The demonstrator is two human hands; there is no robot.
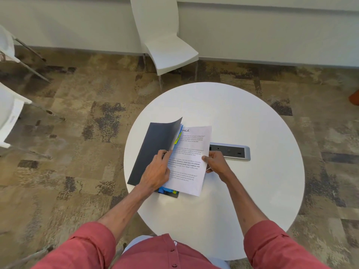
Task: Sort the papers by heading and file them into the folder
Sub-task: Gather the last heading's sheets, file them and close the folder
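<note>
Seemingly pinched, paper (189, 160) in right hand (215, 162) (folder (153, 146) open)

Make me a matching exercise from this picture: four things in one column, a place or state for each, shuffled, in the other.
Things
1. folder cover
2. printed sheet
3. socket panel
4. chair

Places or states
A. sunk into the table
B. pinched at its edge by the right hand
C. on the carpet beyond the table
D. dark, lifted and curling, held by the left hand

Pairs: 1-D, 2-B, 3-A, 4-C
</note>
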